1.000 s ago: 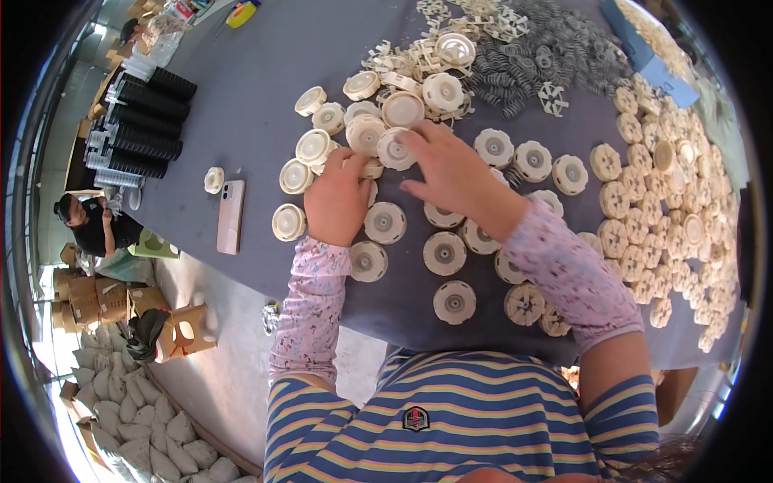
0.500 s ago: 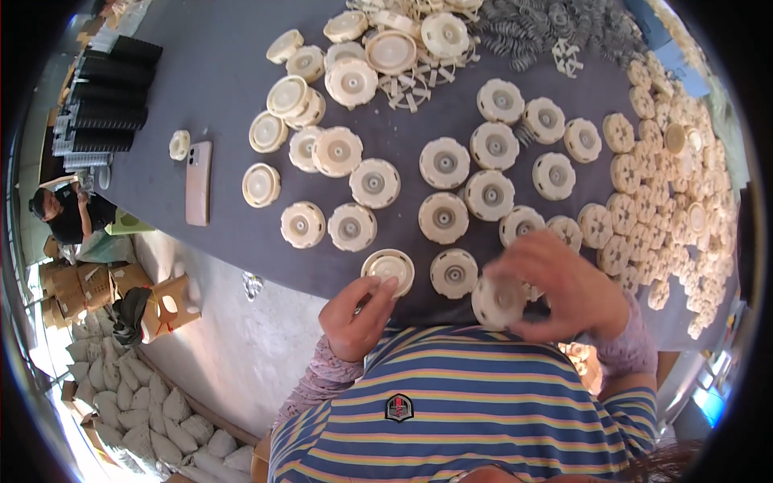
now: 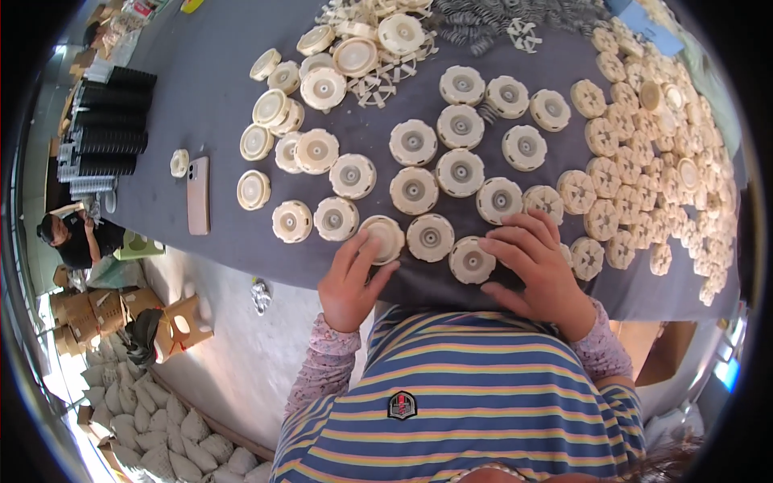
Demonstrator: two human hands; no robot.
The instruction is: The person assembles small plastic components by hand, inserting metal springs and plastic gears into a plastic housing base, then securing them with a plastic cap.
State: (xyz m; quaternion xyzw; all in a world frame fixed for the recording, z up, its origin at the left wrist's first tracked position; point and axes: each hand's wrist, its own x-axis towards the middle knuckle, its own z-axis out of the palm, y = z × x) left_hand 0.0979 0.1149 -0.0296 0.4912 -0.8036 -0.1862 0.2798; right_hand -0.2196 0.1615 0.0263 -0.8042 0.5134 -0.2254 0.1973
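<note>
Both hands palm down at the near edge of the bench [image 3: 213, 105], fingers parted.
My left hand [image 3: 348, 286] angles in from lower left, fingertips over the left rim of a cream cap [image 3: 387, 239], thumb spread below. My right hand [image 3: 543, 275] mirrors it, fingers bent at the right side of a notched cap [image 3: 471, 262]. Both caps lie on the bench, a third cap [image 3: 430, 237] between them.

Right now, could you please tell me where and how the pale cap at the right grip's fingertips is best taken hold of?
Probably by the scalloped rim of the cap, coming from its near right side with the right grip: it lies flat, its near edge faces dark cloth, and a neighbouring cap crowds its left.
</note>
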